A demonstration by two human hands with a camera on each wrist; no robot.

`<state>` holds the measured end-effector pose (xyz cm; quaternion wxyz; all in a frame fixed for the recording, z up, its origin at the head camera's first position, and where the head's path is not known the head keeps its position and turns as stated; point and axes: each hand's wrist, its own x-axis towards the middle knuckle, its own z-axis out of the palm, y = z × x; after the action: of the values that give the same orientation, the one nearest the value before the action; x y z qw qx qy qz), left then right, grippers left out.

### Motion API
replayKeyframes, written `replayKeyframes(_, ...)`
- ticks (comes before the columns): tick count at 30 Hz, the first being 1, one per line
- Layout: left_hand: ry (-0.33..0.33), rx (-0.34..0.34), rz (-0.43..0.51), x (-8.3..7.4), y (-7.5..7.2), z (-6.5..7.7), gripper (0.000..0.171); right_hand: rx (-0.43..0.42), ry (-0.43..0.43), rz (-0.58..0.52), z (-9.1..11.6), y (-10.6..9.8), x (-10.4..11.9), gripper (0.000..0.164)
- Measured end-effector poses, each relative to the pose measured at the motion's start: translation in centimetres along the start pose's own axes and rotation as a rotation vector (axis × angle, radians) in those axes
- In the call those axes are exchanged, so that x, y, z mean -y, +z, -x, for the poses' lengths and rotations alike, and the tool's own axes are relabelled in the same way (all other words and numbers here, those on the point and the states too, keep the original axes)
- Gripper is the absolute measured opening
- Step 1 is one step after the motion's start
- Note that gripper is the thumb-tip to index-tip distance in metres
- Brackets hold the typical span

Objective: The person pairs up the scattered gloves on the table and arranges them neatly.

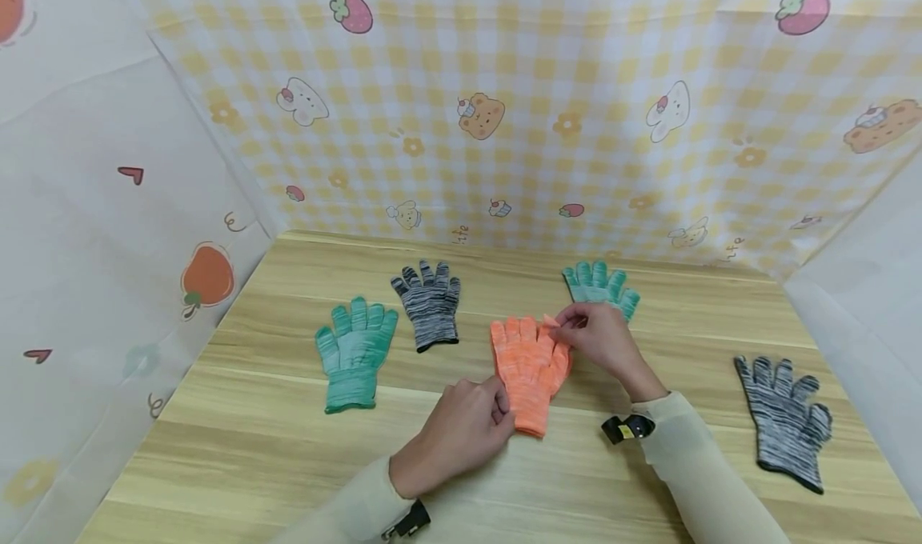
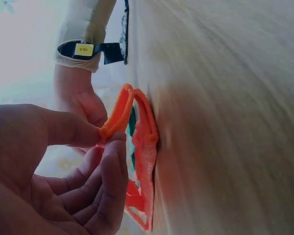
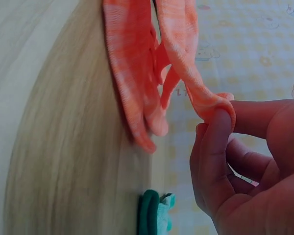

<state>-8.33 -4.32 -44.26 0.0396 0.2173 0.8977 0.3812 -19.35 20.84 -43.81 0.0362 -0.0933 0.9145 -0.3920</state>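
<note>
An orange knit glove (image 1: pixel 524 368) lies over a second orange glove (image 3: pixel 125 63) on the wooden table, fingers toward the back. Between thumb and fingers, my left hand (image 1: pixel 464 424) pinches the upper glove's cuff (image 2: pixel 118 115), raised off the layer below. My right hand (image 1: pixel 599 336) pinches a fingertip of that same upper glove (image 3: pixel 183 54) and holds it up at the right side. The right wrist view shows a gap between the two gloves. Behind the right hand is a green glove (image 1: pixel 598 282), its lower part hidden by that hand.
Left of the orange pair lie a green glove (image 1: pixel 353 356) and a grey-black glove (image 1: pixel 432 304). Another grey-black glove (image 1: pixel 785 424) lies at the far right. A yellow checked cloth (image 1: pixel 533 160) hangs behind the table (image 1: pixel 238 400), with white sheeting at both sides.
</note>
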Motion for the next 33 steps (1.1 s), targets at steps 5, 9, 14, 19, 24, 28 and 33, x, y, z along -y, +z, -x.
replayKeyframes(5,0.008,0.004,-0.005,0.6,0.3,-0.1,0.021,0.031,0.008,0.011,0.1,0.0,-0.5,0.015)
replayKeyframes(9,0.01,0.017,-0.017,0.9,0.4,-0.1,0.02,0.079,-0.003,0.031,0.1,0.0,-0.9,0.019)
replayKeyframes(14,0.0,0.044,-0.012,1.3,0.5,-0.3,0.017,0.15,-0.031,0.034,0.0,-0.1,-1.5,0.019)
replayKeyframes(19,-0.017,0.054,-0.01,1.5,0.4,-0.4,0.014,0.193,-0.045,0.027,0.0,-0.2,-1.6,0.016)
replayKeyframes(24,-0.017,0.029,-0.02,1.4,0.4,-0.4,0.014,0.203,-0.051,0.04,0.0,-0.2,-1.5,0.017)
replayKeyframes(28,-0.04,0.039,-0.041,1.4,0.5,-0.6,0.023,0.19,-0.071,0.054,-0.1,-0.1,-1.7,0.015)
replayKeyframes(33,-0.063,0.067,-0.067,1.2,0.6,-0.7,0.032,0.175,-0.069,0.075,-0.3,0.0,-1.9,0.011)
